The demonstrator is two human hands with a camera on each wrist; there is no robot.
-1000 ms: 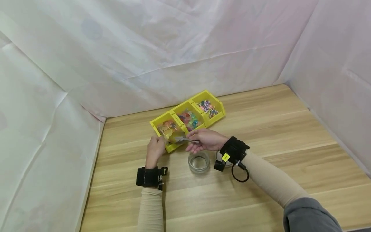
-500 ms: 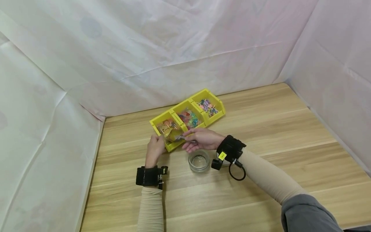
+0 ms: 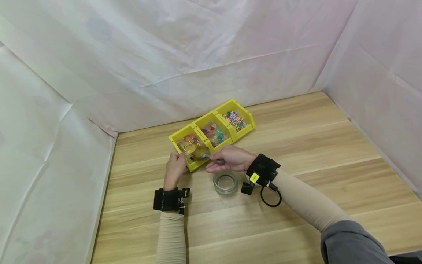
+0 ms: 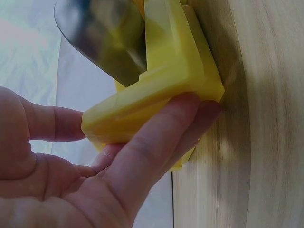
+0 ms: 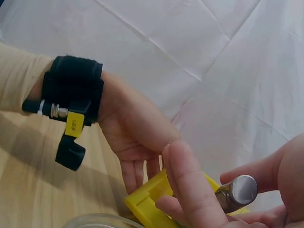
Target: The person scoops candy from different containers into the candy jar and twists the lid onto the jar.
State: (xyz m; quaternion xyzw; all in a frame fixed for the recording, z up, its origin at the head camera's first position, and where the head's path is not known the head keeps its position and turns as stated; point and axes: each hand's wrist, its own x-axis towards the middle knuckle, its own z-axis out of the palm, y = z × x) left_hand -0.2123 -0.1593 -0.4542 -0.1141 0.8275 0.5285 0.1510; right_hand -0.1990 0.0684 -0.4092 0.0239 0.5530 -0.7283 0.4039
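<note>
A yellow bin (image 3: 243,136) with three compartments stands toward the back of the table, lying at a slant. My left hand (image 3: 174,169) grips its near left corner, with thumb and fingers on opposite sides of the wall in the left wrist view. In my right hand (image 3: 232,159) is a metal scoop (image 4: 102,40), held by its round handle (image 5: 244,190). The scoop's head reaches down into the left compartment, beside yellow and orange candy pieces (image 3: 189,143). Part of the head is hidden behind the bin's wall in the left wrist view.
A round glass jar (image 3: 225,190) stands just in front of the bin, below my right hand. Another clear round item (image 3: 247,177) is partly hidden by the right wrist. Colourful candies (image 3: 215,135) and swirl lollipops (image 3: 233,118) fill the other compartments. White cloth walls (image 3: 211,55) surround the table.
The scoop has gone lower into the left compartment, and my right hand has shifted slightly left. My left hand keeps its grip on the bin's corner.
</note>
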